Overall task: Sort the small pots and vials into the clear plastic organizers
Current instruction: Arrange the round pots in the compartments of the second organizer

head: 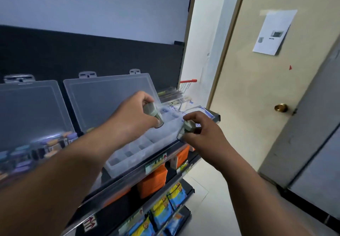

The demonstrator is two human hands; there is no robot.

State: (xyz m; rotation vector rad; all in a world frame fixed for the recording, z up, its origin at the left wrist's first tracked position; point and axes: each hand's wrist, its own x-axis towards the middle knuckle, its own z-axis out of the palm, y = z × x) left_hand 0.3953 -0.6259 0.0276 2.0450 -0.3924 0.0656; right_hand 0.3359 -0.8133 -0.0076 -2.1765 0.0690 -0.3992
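Note:
My left hand [135, 113] grips a small pot with a pale green cap [153, 113], held tilted over the right clear plastic organizer [128, 159]. That organizer lies on the top shelf with its lid [108, 99] raised; its compartments look mostly bare. My right hand [204, 132] grips a second green-capped pot [185, 130] just off the organizer's right front corner. A left clear organizer [35, 149], lid also up, holds several pots with purple, blue and orange caps. The picture is motion-blurred.
The shelf's front edge [139, 169] carries price tags; orange boxes [152, 180] and blue-yellow packets [163, 210] fill the lower shelves. Flat packets [187, 107] lie at the shelf's right end. A red-handled wire basket [186, 85] stands behind. A closed door [266, 88] is on the right.

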